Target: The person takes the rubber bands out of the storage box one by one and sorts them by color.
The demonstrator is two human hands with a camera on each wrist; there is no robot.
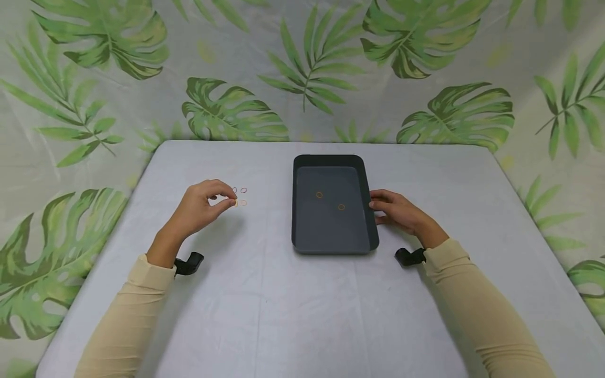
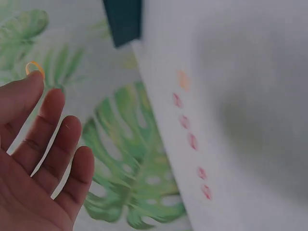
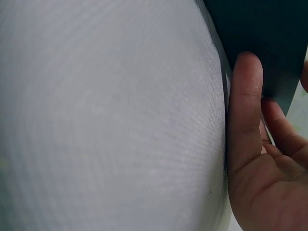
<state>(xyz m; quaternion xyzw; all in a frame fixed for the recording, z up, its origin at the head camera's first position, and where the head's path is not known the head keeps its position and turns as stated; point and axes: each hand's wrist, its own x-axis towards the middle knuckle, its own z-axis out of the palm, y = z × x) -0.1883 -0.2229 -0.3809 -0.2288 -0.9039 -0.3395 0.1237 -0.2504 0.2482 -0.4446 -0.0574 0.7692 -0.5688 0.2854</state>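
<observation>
My left hand (image 1: 203, 206) is over the left part of the table, pinching a thin orange rubber band (image 2: 36, 63) between thumb and fingertips. Its other fingers are spread in the left wrist view. Close by on the cloth lie an orange band (image 1: 244, 205) and red bands (image 1: 243, 192), several of them lined up in the left wrist view and partly hidden by the hand in the head view. Inside the dark grey tray (image 1: 331, 236) are two orange-yellow bands (image 1: 319, 197). My right hand (image 1: 399, 211) rests with extended fingers (image 3: 246, 96) against the tray's right outer wall.
A white cloth (image 1: 307, 315) covers the table. Its far edge (image 1: 227, 142) meets a leaf-patterned backdrop (image 1: 331, 68). Each wrist carries a black camera mount (image 1: 189, 263).
</observation>
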